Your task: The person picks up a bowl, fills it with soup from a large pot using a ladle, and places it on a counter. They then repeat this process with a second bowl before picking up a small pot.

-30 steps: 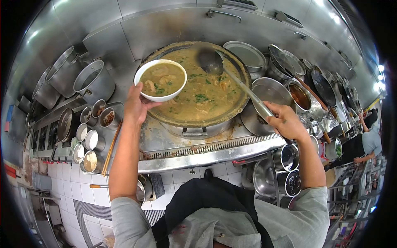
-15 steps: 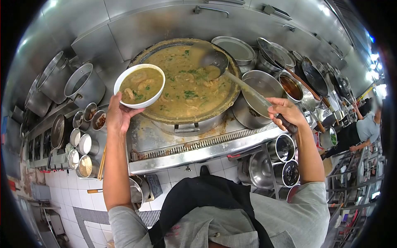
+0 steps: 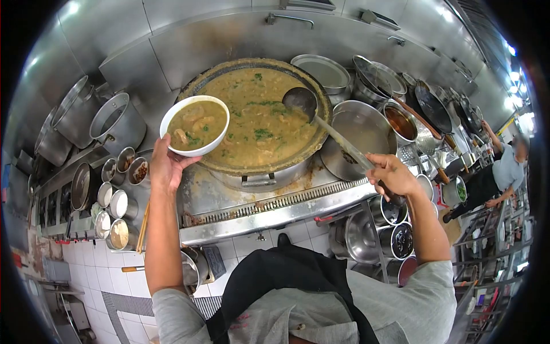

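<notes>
A white bowl (image 3: 213,145) filled with yellowish-brown stew, meat pieces and green herbs is held by my left hand (image 3: 170,166), its fingers and thumb around the bowl's lower left side. The bowl is above the left rim of a large round pan (image 3: 192,86) of the same stew. My right hand (image 3: 393,178) is wrapped round the handle of a long metal ladle (image 3: 345,143). The dark ladle head lies at the stew's surface on the pan's right side.
Right of the pan stand a large pot (image 3: 338,166), a lidded pot (image 3: 323,70) and a container of reddish liquid (image 3: 401,120). Small containers (image 3: 119,204) and tall pots (image 3: 117,123) are at left. Another person (image 3: 507,175) stands far right.
The ladle head has moved slightly right and down in the stew, and its blur is gone. My right hand is lower. The view has shifted a little, and the other person has raised an arm.
</notes>
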`<state>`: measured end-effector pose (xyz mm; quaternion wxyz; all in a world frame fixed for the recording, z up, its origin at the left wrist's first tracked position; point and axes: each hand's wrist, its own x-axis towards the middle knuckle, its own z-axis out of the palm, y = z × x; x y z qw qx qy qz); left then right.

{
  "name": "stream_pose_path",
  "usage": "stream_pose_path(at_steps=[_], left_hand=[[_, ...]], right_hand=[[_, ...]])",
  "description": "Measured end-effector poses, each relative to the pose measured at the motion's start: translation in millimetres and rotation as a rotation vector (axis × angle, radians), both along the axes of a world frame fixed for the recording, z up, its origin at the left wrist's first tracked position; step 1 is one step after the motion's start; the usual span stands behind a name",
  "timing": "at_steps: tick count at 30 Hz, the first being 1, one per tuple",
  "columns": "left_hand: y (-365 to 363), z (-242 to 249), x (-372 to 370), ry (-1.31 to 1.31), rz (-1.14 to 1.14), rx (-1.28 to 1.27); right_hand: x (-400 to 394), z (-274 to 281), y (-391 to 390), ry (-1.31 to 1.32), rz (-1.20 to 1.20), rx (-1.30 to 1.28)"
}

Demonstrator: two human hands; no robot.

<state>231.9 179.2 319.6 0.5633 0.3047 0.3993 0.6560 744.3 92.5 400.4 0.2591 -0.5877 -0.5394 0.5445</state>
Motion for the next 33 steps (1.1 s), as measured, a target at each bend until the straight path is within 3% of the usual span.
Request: stream_pose_path(at_steps=[2,5,8,14,22,33], left_hand=[[-2,1,1,-0.023,-0.009,0.008],[-2,-2,-1,-0.031,-0.011,0.007],[-4,-3,0,0.004,0.013,-0.011],[-7,-3,2,0.020,0.014,-0.024],[-11,-3,4,-0.003,0.022,-0.042],[-9,-3,5,0.007,0.007,-0.036]], right_hand=[[8,-5,6,0.214,-0.055,-0.108],[14,-10,12,0.335,-0.129,-0.176],[15,-11,15,0.368,-0.125,-0.191],[-10,-17,25,0.197,-0.021,-0.077],[10,-18,47,0.610,-0.106,-0.240],[11,-8,42,0.456,-0.134,-0.141]])
